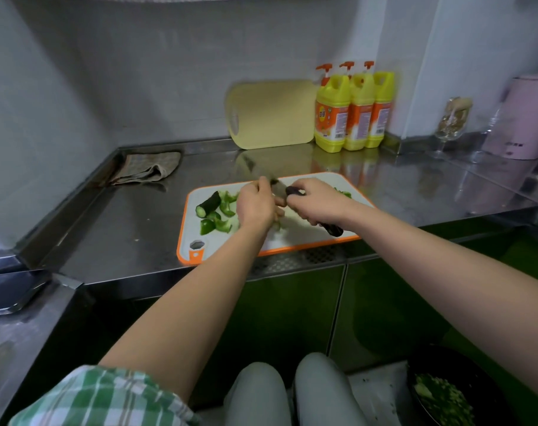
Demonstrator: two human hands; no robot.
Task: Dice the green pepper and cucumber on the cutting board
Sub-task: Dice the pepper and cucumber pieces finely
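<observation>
The dicing is judged to be partway done. On the cutting board (pixel 292 238), which lies at the front edge of the steel desk (pixel 132 216), an uncut length of cucumber (pixel 207 204) is seen at the board's left end. Rough chunks of green pepper (pixel 218 223) are scattered just beside it, toward the board's middle. A few smaller green bits (pixel 343 193) lie at the board's far right corner.

The knife (pixel 334 229) is gripped by its dark handle in the right hand (pixel 318 204) over the board's middle, its blurred blade lifted off the surface. The left hand (pixel 255 207) is raised against the blade with its fingers curled. Whether anything is pinched there cannot be told.

Next, a chunk would need to be steadied on the board, fingertips tucked back, and the blade brought down in close, even cuts.
</observation>
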